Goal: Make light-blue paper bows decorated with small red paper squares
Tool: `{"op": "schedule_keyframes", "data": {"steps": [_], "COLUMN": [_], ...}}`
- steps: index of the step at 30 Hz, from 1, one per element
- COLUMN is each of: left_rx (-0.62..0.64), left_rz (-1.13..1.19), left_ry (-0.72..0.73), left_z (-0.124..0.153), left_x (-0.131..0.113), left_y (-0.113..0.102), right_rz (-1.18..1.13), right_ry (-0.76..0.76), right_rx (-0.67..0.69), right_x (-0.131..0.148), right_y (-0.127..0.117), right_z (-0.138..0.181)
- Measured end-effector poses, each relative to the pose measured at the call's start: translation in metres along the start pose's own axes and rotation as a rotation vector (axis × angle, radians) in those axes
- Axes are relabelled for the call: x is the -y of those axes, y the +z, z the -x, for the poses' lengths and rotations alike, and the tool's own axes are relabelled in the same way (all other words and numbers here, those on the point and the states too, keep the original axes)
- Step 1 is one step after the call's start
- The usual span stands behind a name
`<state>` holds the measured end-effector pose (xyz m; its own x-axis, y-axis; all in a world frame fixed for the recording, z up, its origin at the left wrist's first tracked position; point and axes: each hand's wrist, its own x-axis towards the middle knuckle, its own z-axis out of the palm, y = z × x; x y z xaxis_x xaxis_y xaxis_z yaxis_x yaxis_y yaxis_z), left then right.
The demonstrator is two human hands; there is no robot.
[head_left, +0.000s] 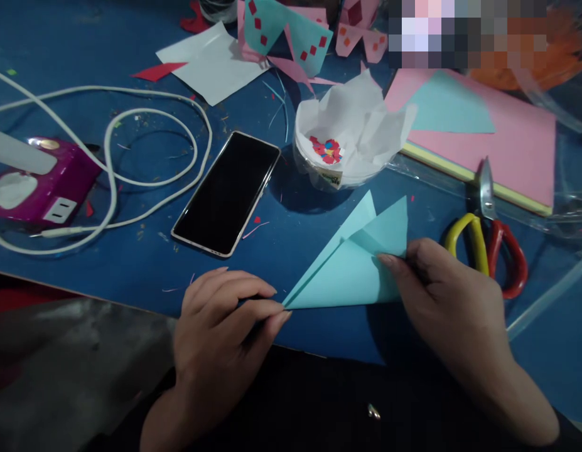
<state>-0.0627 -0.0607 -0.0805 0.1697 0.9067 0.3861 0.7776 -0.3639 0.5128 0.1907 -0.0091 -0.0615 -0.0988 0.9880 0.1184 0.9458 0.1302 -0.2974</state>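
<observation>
1. A blue worktop (pixel 59 37) fills the view, strewn with paper scraps.
2. A pad of pink paper (pixel 521 150) lies at the far right, with a light blue triangle of paper on top of it.
3. A folded sheet of light blue paper (pixel 351 270) lies near the front edge of the worktop, between the two hands, forming a long triangle that points left.
4. The right hand (pixel 455 301) rests on the paper's right side, fingers together, pressing the fold flat.
5. The left hand (pixel 225 333) pinches the paper's sharp left tip between thumb and fingertips.
6. A black phone (pixel 227 191) lies face up behind the left hand.
7. A white cable (pixel 196 119) loops to the left of the phone.
8. A clear bowl (pixel 342 157) lined with white paper holds small coloured cut-outs, just behind the folded sheet.
9. Scissors (pixel 488 232) with one yellow and one red handle lie just beside the right hand.
</observation>
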Motion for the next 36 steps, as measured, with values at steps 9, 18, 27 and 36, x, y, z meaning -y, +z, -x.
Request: {"op": "schedule_keyframes", "data": {"steps": [9,18,27,36], "left_rx": [-0.027,-0.040,-0.054,-0.048], "left_rz": [-0.005,-0.050,-0.057,-0.065], "left_ry": [-0.078,-0.090,-0.100,-0.103], "left_z": [-0.004,-0.005,-0.006,-0.006], "left_x": [-0.006,-0.009,-0.009,-0.009], "left_y": [0.002,0.005,0.006,0.007], "right_rz": [0.115,0.164,0.167,0.162], "right_ry": [-0.022,-0.086,-0.093,-0.075], "right_rx": [-0.048,-0.113,-0.131,-0.136], "right_x": [0.007,0.005,0.005,0.005], "right_y": [0.006,0.010,0.014,0.016], "right_z": [-0.001,0.000,0.000,-0.001]}}
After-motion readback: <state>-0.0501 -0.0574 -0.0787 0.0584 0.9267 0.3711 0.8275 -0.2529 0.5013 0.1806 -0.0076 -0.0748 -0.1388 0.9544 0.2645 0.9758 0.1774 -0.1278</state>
